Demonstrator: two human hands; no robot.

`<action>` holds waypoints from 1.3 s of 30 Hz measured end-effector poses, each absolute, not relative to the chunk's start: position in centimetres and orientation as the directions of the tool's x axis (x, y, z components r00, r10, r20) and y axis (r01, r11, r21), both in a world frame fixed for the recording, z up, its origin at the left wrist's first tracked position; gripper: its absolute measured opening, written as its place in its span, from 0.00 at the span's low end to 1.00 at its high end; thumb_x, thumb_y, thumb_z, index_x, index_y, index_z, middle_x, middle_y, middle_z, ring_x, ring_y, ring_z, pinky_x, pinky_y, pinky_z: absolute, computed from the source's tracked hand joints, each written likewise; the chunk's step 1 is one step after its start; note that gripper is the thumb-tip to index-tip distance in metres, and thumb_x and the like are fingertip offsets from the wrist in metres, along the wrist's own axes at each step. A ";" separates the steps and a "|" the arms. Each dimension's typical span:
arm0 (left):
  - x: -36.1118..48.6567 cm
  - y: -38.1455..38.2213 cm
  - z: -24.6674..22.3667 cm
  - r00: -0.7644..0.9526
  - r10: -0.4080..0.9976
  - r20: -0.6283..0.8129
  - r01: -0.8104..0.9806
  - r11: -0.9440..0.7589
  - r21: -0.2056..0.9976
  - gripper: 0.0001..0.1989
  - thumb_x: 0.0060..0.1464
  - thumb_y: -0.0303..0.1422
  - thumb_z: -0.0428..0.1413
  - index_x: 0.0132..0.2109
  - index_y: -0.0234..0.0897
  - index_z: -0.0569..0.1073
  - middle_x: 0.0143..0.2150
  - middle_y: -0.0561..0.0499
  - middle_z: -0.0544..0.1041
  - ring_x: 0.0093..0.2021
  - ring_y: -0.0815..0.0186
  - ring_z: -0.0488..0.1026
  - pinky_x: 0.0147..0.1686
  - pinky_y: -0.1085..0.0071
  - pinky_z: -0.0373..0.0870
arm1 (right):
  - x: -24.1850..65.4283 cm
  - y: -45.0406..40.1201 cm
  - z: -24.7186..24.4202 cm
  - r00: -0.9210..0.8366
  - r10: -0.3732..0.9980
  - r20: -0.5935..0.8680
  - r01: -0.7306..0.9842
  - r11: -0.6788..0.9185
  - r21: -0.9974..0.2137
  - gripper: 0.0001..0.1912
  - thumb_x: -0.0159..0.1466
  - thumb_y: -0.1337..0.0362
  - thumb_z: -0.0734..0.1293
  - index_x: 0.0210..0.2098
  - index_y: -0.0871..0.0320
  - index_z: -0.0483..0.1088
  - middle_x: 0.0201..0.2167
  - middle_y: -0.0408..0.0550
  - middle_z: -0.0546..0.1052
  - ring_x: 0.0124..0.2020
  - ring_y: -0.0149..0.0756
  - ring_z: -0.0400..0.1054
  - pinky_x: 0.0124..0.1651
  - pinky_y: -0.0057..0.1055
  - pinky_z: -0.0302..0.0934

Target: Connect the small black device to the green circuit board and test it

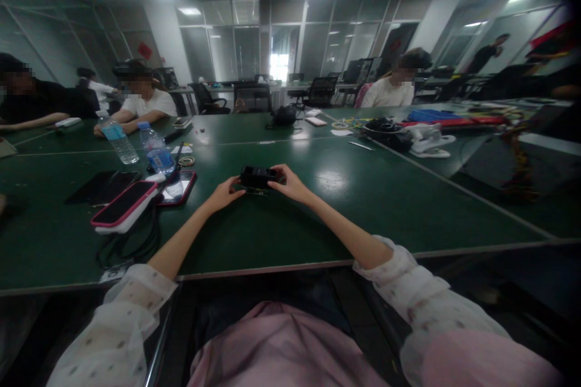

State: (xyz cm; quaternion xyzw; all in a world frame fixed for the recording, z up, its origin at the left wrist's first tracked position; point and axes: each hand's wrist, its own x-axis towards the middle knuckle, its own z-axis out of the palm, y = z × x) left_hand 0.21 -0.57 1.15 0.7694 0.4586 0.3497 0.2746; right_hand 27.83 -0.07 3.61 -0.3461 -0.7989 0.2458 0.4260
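Note:
Both my hands are on a small black box-shaped device [258,176] over the green table. My left hand [227,193] grips its left end, thumb at the lower front corner and fingers behind. At the other end, my right hand [289,184] has its thumb on the front face and its fingertips on the top edge. The device looks level, with recessed areas on its upper side. A thin part like a circuit board [256,192] shows just beneath it; I cannot tell whether the two are joined.
To the left lie a pink-edged phone [124,202], a red-edged phone [179,187], cables and two water bottles [157,148] [118,139]. A white pen [362,146], black cables [388,132] and a white object [431,140] are on the right. Several people sit around the table [408,205].

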 end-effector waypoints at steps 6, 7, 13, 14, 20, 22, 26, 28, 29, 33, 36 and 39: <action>0.3 -0.5 1.0 0.332 0.899 0.286 0.499 -0.425 0.755 0.39 0.45 0.44 0.62 0.62 0.37 0.60 0.56 0.38 0.69 0.31 0.68 0.71 0.35 0.64 0.71 | 28.2 -0.5 3.7 -0.518 0.717 0.466 0.418 0.688 -0.593 0.23 0.57 0.59 0.68 0.49 0.59 0.61 0.43 0.52 0.71 0.41 0.39 0.67 0.45 0.39 0.62; 0.2 -0.5 0.9 0.332 0.899 0.285 0.499 -0.424 0.756 0.40 0.45 0.44 0.62 0.62 0.37 0.59 0.56 0.38 0.69 0.31 0.69 0.70 0.35 0.65 0.70 | 28.2 -0.5 3.6 -0.537 0.714 0.449 0.430 0.690 -0.583 0.23 0.57 0.59 0.69 0.49 0.59 0.61 0.43 0.53 0.71 0.41 0.40 0.67 0.45 0.39 0.62; 0.2 -0.3 0.9 0.333 0.900 0.280 0.517 -0.423 0.745 0.40 0.44 0.46 0.62 0.62 0.37 0.60 0.54 0.39 0.70 0.31 0.69 0.69 0.34 0.68 0.68 | 28.0 -0.3 2.9 -0.565 0.692 0.448 0.448 0.714 -0.537 0.25 0.56 0.60 0.70 0.50 0.59 0.61 0.46 0.54 0.70 0.45 0.43 0.66 0.48 0.42 0.61; 0.3 -0.3 0.8 0.333 0.900 0.283 0.508 -0.424 0.750 0.39 0.45 0.47 0.61 0.62 0.36 0.61 0.54 0.39 0.70 0.31 0.69 0.69 0.33 0.68 0.68 | 28.0 -0.3 2.9 -0.566 0.687 0.455 0.445 0.720 -0.533 0.25 0.55 0.61 0.70 0.50 0.59 0.61 0.45 0.54 0.70 0.45 0.43 0.66 0.48 0.42 0.61; 0.3 0.1 0.7 0.352 0.909 0.225 0.401 -0.363 0.841 0.31 0.55 0.49 0.51 0.59 0.32 0.63 0.43 0.44 0.73 0.27 0.72 0.67 0.28 0.73 0.66 | 27.9 -0.7 3.2 -0.606 0.649 0.461 0.351 0.738 -0.576 0.26 0.54 0.64 0.70 0.49 0.57 0.58 0.44 0.51 0.68 0.44 0.41 0.65 0.47 0.40 0.62; 0.3 0.0 0.8 0.372 0.903 0.214 0.400 -0.364 0.841 0.30 0.56 0.49 0.50 0.58 0.32 0.63 0.40 0.46 0.73 0.26 0.72 0.67 0.28 0.73 0.66 | 27.8 -0.8 3.3 -0.620 0.639 0.455 0.315 0.734 -0.602 0.27 0.54 0.65 0.70 0.49 0.56 0.57 0.45 0.50 0.68 0.46 0.41 0.65 0.49 0.41 0.61; 0.3 -0.3 1.3 0.406 0.895 0.187 0.383 -0.352 0.854 0.31 0.54 0.49 0.53 0.58 0.34 0.64 0.45 0.44 0.73 0.31 0.69 0.70 0.30 0.72 0.68 | 27.6 -0.9 3.2 -0.645 0.626 0.438 0.264 0.721 -0.641 0.27 0.53 0.67 0.70 0.49 0.55 0.56 0.45 0.48 0.67 0.48 0.40 0.64 0.52 0.43 0.60; 0.4 -0.5 1.5 0.414 0.890 0.191 0.370 -0.356 0.858 0.31 0.52 0.48 0.55 0.58 0.35 0.65 0.50 0.42 0.72 0.39 0.65 0.72 0.36 0.69 0.70 | 27.6 -0.9 3.2 -0.654 0.632 0.416 0.249 0.699 -0.671 0.28 0.53 0.66 0.70 0.49 0.55 0.56 0.45 0.48 0.66 0.47 0.40 0.65 0.51 0.43 0.60; 0.4 -0.6 1.6 0.419 0.887 0.195 0.365 -0.361 0.858 0.30 0.52 0.47 0.56 0.58 0.35 0.65 0.51 0.42 0.72 0.42 0.63 0.73 0.40 0.66 0.71 | 27.5 -0.9 3.2 -0.655 0.643 0.397 0.247 0.679 -0.692 0.28 0.53 0.65 0.71 0.49 0.55 0.56 0.45 0.48 0.66 0.47 0.40 0.65 0.50 0.43 0.61; 0.4 -0.7 1.7 0.430 0.882 0.194 0.360 -0.365 0.859 0.31 0.51 0.47 0.57 0.58 0.36 0.65 0.56 0.41 0.70 0.52 0.58 0.71 0.51 0.59 0.67 | 27.5 -1.0 3.2 -0.628 0.728 0.275 0.253 0.525 -0.813 0.28 0.54 0.57 0.72 0.50 0.55 0.58 0.46 0.49 0.68 0.46 0.39 0.66 0.49 0.41 0.63; 0.3 -0.7 1.7 0.421 0.886 0.195 0.361 -0.361 0.860 0.31 0.50 0.47 0.58 0.58 0.36 0.66 0.57 0.40 0.69 0.55 0.56 0.69 0.55 0.56 0.65 | 27.3 -1.0 3.2 -0.585 0.785 0.204 0.222 0.396 -0.891 0.24 0.58 0.53 0.69 0.50 0.55 0.61 0.42 0.49 0.71 0.43 0.37 0.68 0.48 0.40 0.64; 0.3 -0.7 1.8 0.429 0.883 0.192 0.346 -0.357 0.867 0.31 0.50 0.46 0.58 0.58 0.35 0.65 0.57 0.40 0.69 0.55 0.55 0.69 0.55 0.56 0.64 | 27.3 -0.9 3.2 -0.565 0.804 0.186 0.171 0.334 -0.927 0.23 0.58 0.53 0.69 0.49 0.56 0.64 0.41 0.48 0.73 0.42 0.36 0.69 0.49 0.39 0.64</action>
